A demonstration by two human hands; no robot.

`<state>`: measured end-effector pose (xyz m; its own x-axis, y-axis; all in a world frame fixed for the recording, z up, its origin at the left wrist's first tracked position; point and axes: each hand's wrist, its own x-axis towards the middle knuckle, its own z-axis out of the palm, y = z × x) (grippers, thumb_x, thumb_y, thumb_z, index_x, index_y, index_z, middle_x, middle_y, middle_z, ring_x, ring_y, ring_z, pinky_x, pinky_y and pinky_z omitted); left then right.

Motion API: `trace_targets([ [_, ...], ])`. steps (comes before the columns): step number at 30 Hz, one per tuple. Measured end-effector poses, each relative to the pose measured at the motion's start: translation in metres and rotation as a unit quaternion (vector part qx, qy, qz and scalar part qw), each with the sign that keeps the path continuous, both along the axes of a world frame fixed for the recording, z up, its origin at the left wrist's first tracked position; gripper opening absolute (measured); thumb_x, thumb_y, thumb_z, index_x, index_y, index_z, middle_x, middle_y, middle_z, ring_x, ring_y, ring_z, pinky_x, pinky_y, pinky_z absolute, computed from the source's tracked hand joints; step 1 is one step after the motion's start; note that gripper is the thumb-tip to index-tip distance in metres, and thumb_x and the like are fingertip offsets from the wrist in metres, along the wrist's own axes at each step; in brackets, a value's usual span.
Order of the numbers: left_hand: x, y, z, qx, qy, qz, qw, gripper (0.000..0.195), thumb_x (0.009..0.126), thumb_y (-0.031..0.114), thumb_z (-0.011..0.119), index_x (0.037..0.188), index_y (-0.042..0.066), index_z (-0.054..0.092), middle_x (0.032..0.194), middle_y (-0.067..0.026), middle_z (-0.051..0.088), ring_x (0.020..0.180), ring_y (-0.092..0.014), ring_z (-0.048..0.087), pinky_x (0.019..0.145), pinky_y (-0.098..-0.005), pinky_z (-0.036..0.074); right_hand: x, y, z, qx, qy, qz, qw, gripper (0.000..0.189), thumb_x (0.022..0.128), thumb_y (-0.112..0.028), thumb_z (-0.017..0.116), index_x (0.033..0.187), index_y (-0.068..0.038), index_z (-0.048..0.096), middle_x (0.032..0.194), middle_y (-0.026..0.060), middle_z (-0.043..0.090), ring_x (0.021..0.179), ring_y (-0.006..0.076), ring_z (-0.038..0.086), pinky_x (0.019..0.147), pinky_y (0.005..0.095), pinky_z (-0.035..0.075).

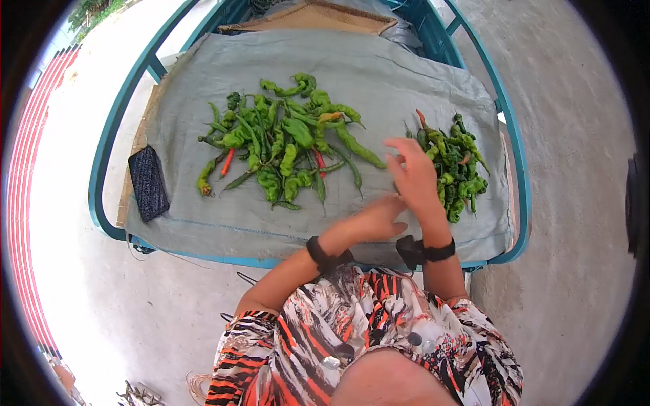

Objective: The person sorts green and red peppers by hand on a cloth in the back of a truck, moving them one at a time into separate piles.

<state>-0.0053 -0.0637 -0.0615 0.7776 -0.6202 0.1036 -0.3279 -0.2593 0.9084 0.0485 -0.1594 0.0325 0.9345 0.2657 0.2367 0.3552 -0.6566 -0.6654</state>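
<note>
A large loose heap of green peppers point(274, 137), with several red ones among them, lies on a grey woven sheet point(203, 66). To the right is a smaller, tighter pile of peppers point(457, 167), mostly green and wrinkled. My right hand point(414, 175) hovers at the left edge of this smaller pile, fingers bent and apart, with nothing visible in them. Just below and left of it, my left hand point(378, 218) is blurred, its thumb spread from the fingers. Its fingertips meet or pass behind the right hand; which one I cannot tell.
A teal metal rail point(119, 122) curves around the cart bed. On the sheet's left edge lies a dark textured flat object point(149, 183). Brown matting point(310, 18) lies at the far end. Concrete ground point(563, 167) surrounds the cart.
</note>
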Motion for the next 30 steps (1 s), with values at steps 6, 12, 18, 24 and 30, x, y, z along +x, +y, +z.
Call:
trace_targets([
  [6,-0.008,0.064,0.050,0.113,0.036,0.039,0.992,0.037,0.084,0.016,0.057,0.117,0.000,0.057,0.124,-0.0228,0.053,0.100,-0.036,0.059,0.087,-0.0434,0.046,0.026,0.016,-0.055,-0.125,-0.053,0.039,0.990,0.034,0.081,-0.014,0.062,0.115,-0.010,0.058,0.107,0.0137,0.061,0.096,0.0303,0.059,0.082,0.0394,0.048],
  [12,0.017,0.100,0.068,0.083,-0.031,0.437,0.895,0.036,0.084,0.006,0.056,0.119,0.004,0.053,0.133,-0.0201,0.042,0.086,-0.029,0.062,0.077,-0.0402,0.049,0.016,0.026,-0.060,-0.064,0.006,0.062,0.996,0.039,0.079,-0.015,0.063,0.117,-0.007,0.057,0.101,0.0166,0.061,0.096,0.0350,0.057,0.081,0.0409,0.047],
  [18,0.033,0.113,0.050,0.096,-0.146,0.468,0.866,0.038,0.087,0.005,0.054,0.125,0.006,0.049,0.130,-0.0172,0.047,0.086,-0.030,0.062,0.076,-0.0382,0.049,-0.015,0.023,0.001,0.167,0.233,0.058,0.956,0.038,0.084,-0.014,0.058,0.119,0.000,0.055,0.097,0.0104,0.063,0.082,0.0207,0.058,0.075,0.0323,0.047],
  [24,0.035,0.118,0.055,-0.003,-0.071,0.551,0.832,0.019,0.094,0.008,0.052,0.111,0.002,0.058,0.094,-0.0107,0.063,0.076,-0.020,0.061,0.069,-0.0308,0.049,-0.020,-0.017,0.018,0.484,0.319,0.129,0.805,0.042,0.085,-0.022,0.053,0.120,0.002,0.053,0.094,0.0105,0.061,0.078,0.0165,0.056,0.069,0.0303,0.046],
  [30,0.021,0.124,0.079,-0.202,-0.027,0.575,0.792,0.022,0.100,0.016,0.046,0.117,0.003,0.054,0.100,-0.0059,0.063,0.073,-0.011,0.059,0.063,-0.0245,0.047,-0.022,-0.040,0.038,0.581,0.221,0.102,0.777,0.044,0.086,-0.024,0.054,0.121,0.003,0.051,0.095,0.0112,0.058,0.078,0.0180,0.055,0.069,0.0325,0.045],
])
